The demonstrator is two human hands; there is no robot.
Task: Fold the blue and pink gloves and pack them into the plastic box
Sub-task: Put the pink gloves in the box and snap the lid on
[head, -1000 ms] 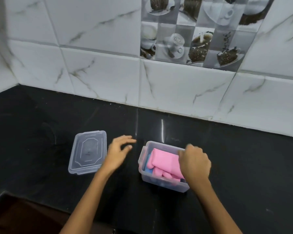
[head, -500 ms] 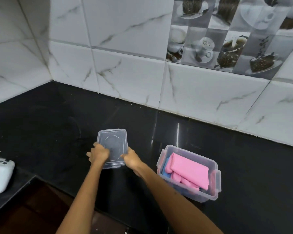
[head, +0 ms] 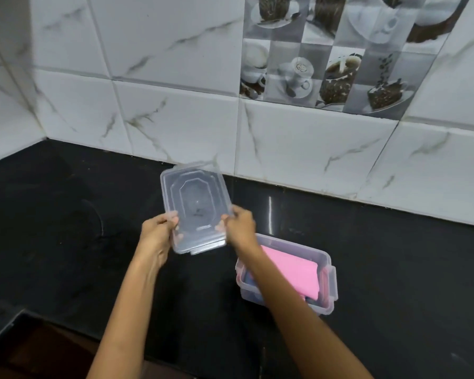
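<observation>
Gloves (head: 292, 272) soft, folded, lying in box (head: 329, 291). Lid (head: 195, 206) light, stiff, slippery; left hand (head: 156, 236), right hand (head: 240, 228) pinch opposite edges, raised left of box.

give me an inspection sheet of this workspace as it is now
surface: black counter, glossy, bare where it shows
job's things: clear box open on the counter; pink glove folded on top inside; a bit of blue glove under it; lid held up off the counter, left of the box
clutter: nothing seen
grippers: left hand grips the lid's left edge, right hand its right edge
cables: nothing seen
surroundings: white marbled wall tiles; coffee-picture tile upper right; counter's front edge at lower left
</observation>
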